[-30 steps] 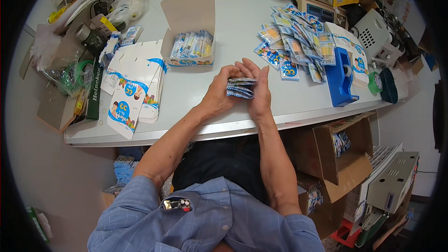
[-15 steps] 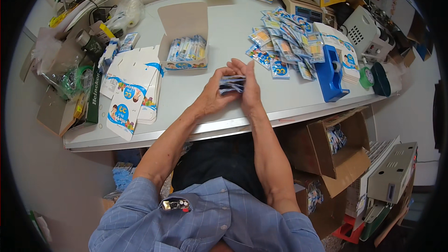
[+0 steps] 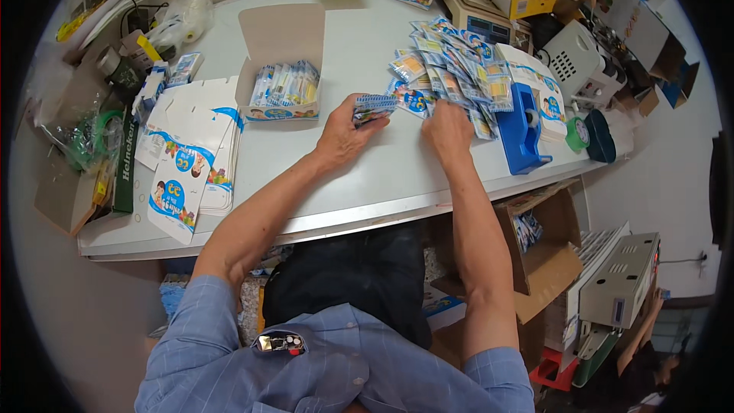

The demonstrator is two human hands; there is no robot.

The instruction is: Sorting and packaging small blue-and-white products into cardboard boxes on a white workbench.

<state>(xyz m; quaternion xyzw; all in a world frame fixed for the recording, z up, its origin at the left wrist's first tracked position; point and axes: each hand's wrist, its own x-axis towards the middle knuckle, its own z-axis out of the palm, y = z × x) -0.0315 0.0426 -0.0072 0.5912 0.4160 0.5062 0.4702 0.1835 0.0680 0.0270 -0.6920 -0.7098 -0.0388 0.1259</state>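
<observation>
My left hand (image 3: 344,132) grips a small stack of flat printed sachets (image 3: 375,107), held upright between thumb and fingers just above the table. At the near left edge of a heap of sachets (image 3: 459,69), my right hand (image 3: 449,132) is curled closed, knuckles up. Its fingertips are hidden, so what it pinches does not show. Left of my left hand stands an open carton (image 3: 283,113), its lid raised, with a row of sachets (image 3: 284,84) standing inside.
Flat printed cartons (image 3: 180,184) lie stacked at the left. A blue tape dispenser (image 3: 524,134) and a green tape roll (image 3: 577,134) stand at the right, a weighing scale (image 3: 489,27) behind. Below the table's right are cardboard boxes (image 3: 547,283). Another person's arm (image 3: 646,329) shows lower right.
My hands have parted from around the stack. The left keeps the sachets; the right has moved right to the heap. The whole view has shifted slightly, and another person appears at lower right.
</observation>
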